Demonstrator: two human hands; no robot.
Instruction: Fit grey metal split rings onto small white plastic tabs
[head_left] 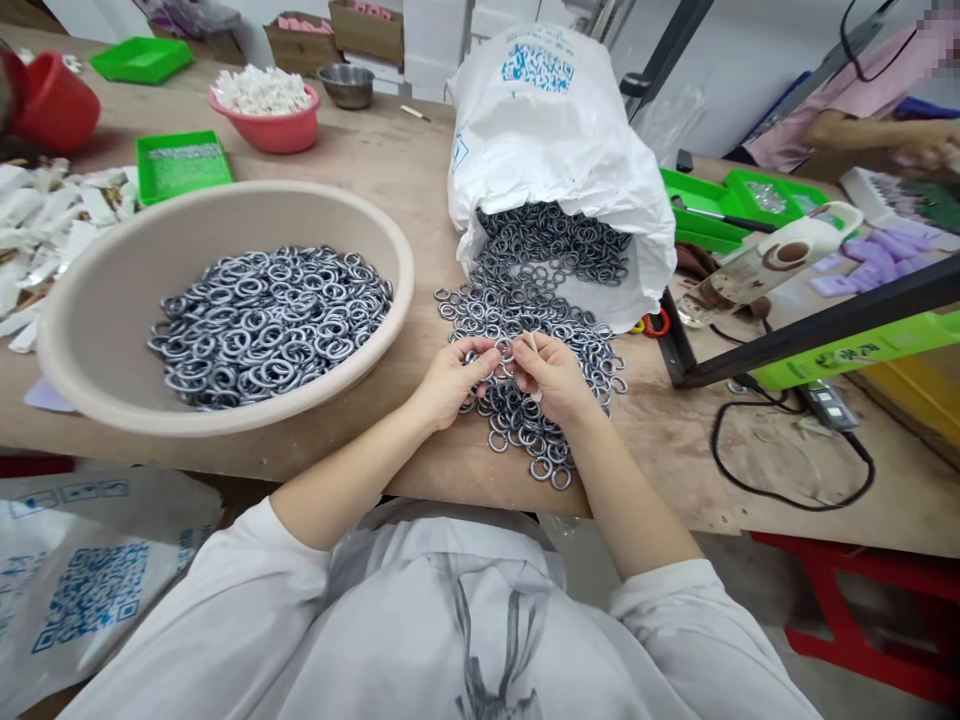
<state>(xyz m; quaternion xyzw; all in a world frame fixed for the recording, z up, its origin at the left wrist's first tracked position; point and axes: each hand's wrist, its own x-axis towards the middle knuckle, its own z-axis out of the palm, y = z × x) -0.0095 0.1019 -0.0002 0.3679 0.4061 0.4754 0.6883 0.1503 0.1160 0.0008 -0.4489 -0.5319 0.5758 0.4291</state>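
Note:
My left hand (454,383) is closed in a pinch, with grey rings at its fingertips, over a loose heap of grey rings (525,430) on the table. Close beside it, my right hand (553,378) grips a thin pale stick (532,344) between thumb and fingers. One ring (504,350) shows between the two hands. The heap spills from the mouth of a white sack (555,130) lying on its side behind my hands. To the left stands a wide beige basin (97,330) with many grey rings (277,320) inside.
White pieces (97,205) lie at far left, near a green tray (184,165) and a pink bowl (281,130). At right are a black metal frame (817,325), a bottle (772,260) and a power strip (829,405) with a cable. A co-worker's arm (862,130) shows at upper right.

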